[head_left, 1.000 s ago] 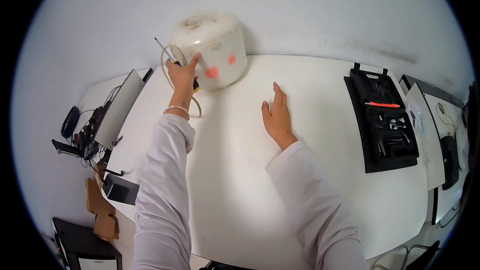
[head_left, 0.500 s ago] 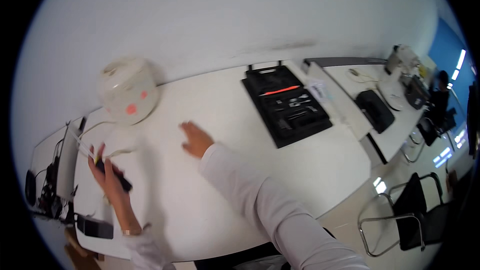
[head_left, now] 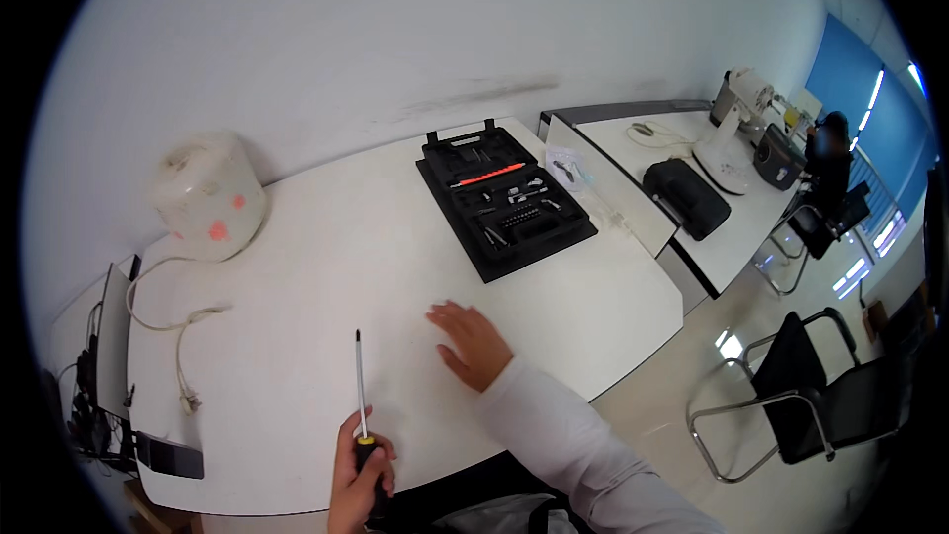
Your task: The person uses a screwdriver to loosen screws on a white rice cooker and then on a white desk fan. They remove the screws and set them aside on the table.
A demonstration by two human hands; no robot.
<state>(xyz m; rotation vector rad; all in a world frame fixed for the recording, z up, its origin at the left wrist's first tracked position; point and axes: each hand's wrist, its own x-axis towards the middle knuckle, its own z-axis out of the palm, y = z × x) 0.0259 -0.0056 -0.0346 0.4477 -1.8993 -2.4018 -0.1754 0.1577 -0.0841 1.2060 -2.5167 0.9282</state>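
Observation:
My left hand (head_left: pixel 362 475) grips the black and yellow handle of a long screwdriver (head_left: pixel 360 386) at the near edge of the white table (head_left: pixel 326 267). Its thin shaft points away from me over the tabletop. Flat on the table, palm down with fingers spread, rests my right hand (head_left: pixel 472 343), just right of the screwdriver. A white rice cooker (head_left: pixel 210 197) with red marks stands at the far left corner, and its white cord (head_left: pixel 178 336) trails across the table toward me. An open black tool case (head_left: pixel 502 207) lies at the far right.
A dark phone (head_left: pixel 170 455) lies at the table's left front corner beside a monitor (head_left: pixel 111 336). A second desk (head_left: pixel 692 178) to the right carries a black bag and white appliances. Black office chairs (head_left: pixel 811 386) stand on the floor at right, with a person seated further back.
My left hand left the rice cooker and came back to the near edge holding the screwdriver. The view swung right, bringing the tool case and second desk toward the middle.

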